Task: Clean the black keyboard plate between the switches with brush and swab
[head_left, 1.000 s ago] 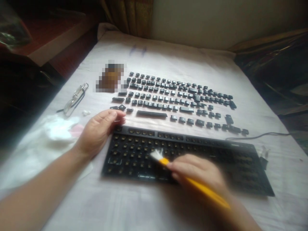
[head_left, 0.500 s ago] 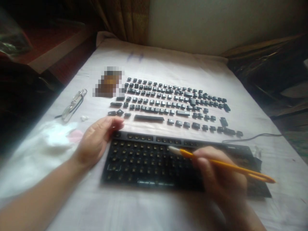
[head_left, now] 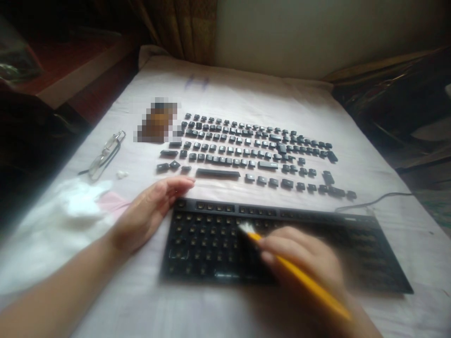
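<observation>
A black keyboard (head_left: 253,265) with its keycaps off lies on the pale cloth, its bare key sockets showing in rows. My right hand (head_left: 303,258) is closed around an orange-yellow brush (head_left: 299,274), blurred by motion. The brush's white bristles are over the upper middle sockets, and whether they touch is unclear. At the keyboard's upper left corner is my left hand (head_left: 151,213), its fingers stretched out along the corner and holding nothing I can see. Part of the keyboard's right half is hidden behind my right hand and wrist.
Loose black keycaps (head_left: 230,140) stand in rows beyond the keyboard, with the long space bar (head_left: 217,173) nearest. Eyeglasses (head_left: 105,152) and a white cloth (head_left: 70,216) lie on the left. A blurred-out item (head_left: 157,123) is behind them. A cable (head_left: 377,201) runs right.
The keyboard has shifted right and slightly toward me. My left hand has moved a little right with straighter fingers. The brush tip moved left and nearer, its handle now tilting more steeply.
</observation>
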`<action>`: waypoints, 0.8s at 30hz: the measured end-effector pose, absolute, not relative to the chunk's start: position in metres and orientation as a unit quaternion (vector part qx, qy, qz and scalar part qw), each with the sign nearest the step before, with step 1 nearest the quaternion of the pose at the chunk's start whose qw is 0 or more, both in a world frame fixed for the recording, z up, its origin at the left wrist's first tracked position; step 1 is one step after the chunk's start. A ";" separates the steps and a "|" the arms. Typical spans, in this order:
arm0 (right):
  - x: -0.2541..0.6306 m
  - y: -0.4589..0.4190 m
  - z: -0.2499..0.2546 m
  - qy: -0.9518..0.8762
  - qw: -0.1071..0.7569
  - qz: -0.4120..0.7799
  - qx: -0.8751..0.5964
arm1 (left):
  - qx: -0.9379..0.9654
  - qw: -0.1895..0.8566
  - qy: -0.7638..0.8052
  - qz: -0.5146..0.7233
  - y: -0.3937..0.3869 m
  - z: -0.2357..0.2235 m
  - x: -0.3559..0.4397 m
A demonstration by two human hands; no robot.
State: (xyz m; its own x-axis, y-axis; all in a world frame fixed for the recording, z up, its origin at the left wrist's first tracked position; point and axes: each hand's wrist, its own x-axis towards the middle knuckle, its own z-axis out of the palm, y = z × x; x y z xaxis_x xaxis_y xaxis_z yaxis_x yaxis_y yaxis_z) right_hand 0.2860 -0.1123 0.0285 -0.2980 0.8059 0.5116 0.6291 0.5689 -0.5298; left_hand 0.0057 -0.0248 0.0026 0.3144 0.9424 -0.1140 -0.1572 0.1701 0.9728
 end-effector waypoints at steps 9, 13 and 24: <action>0.267 -0.119 0.018 -0.780 0.409 0.168 -0.442 | 0.484 0.658 0.394 0.421 -0.024 0.005 0.010; 0.255 -0.117 0.022 -0.795 0.413 0.133 -0.424 | 0.475 0.668 0.388 0.421 -0.024 0.003 0.009; 0.244 -0.118 0.050 -0.773 0.398 0.107 -0.482 | 0.453 0.683 0.391 0.419 -0.022 0.003 0.009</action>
State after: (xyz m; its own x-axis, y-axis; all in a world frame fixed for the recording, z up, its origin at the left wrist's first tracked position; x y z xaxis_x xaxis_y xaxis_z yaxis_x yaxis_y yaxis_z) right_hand 0.2441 -0.1184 0.0499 -0.2187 0.8300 0.5130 0.6592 0.5133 -0.5494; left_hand 0.0085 -0.0224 0.0033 0.3430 0.9266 -0.1540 -0.2196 0.2385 0.9460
